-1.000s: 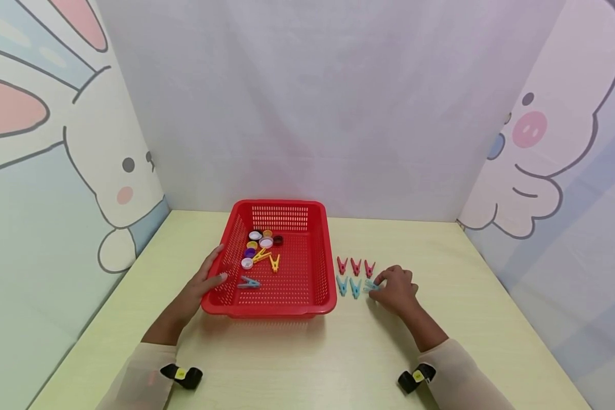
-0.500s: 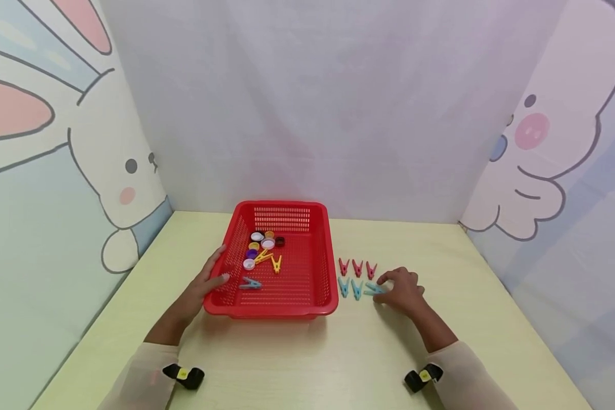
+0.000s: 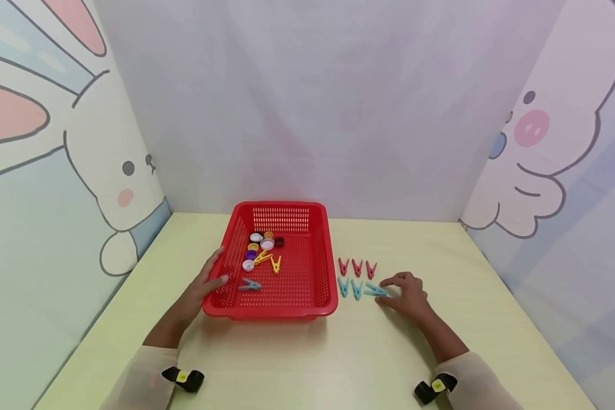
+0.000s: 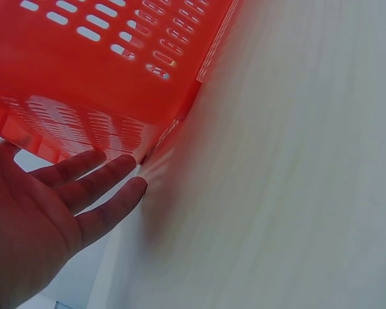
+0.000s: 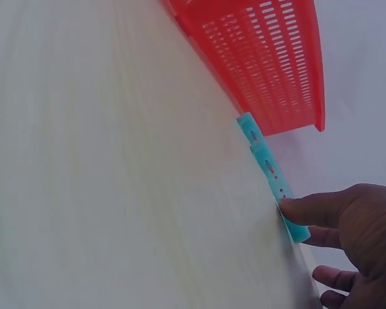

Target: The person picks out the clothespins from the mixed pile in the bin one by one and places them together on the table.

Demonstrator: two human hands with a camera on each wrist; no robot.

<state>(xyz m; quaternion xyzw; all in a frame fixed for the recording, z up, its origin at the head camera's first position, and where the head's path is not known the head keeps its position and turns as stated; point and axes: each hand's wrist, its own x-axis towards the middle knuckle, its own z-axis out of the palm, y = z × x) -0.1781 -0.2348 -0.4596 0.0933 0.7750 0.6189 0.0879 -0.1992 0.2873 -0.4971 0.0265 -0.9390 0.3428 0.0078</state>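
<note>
A red plastic basket (image 3: pixel 277 310) stands left of the middle of the table. My left hand (image 3: pixel 200 287) rests on its left side, thumb over the rim; in the left wrist view the fingers lie fairly straight along the outside wall. Right of the basket, the thumb and index finger of my right hand (image 3: pixel 407 293) close in on the two sides of a blue clothespin (image 3: pixel 374 289) lying sideways on the table. In the right wrist view the thumb touches this clothespin (image 5: pixel 270 167) near one end.
Two more blue clothespins (image 3: pixel 343 287) lie in line beside it, behind them a row of red clothespins (image 3: pixel 357 268). In the basket are several bottle caps (image 3: pixel 267 244), two yellow clothespins (image 3: pixel 276 264) and a blue clothespin (image 3: pixel 250 284). Walls surround the table (image 3: pixel 287 364).
My right hand has drawn the blue clothespin slightly right, away from its neighbours, and its wrist has swung right. The clothespin lies in fuller view. My left hand stays at the basket.
</note>
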